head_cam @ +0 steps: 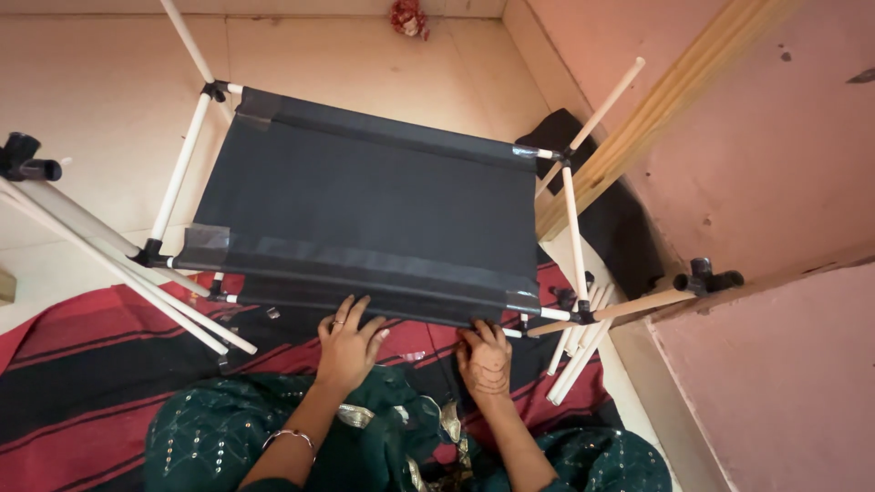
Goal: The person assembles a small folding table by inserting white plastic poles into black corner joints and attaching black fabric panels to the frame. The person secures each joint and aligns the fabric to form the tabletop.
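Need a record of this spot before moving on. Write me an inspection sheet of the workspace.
Surface: pale tiled floor, partly covered by a red and black striped mat.
Job's things: black fabric shelf panel stretched on white plastic rods with black corner connectors.
Clutter: loose white rods; red crumpled object by the far wall.
Hands: left hand and right hand at the panel's near edge, fingers spread.
Cables: nothing seen.
Surroundings: pink wall; wooden strips leaning on it.
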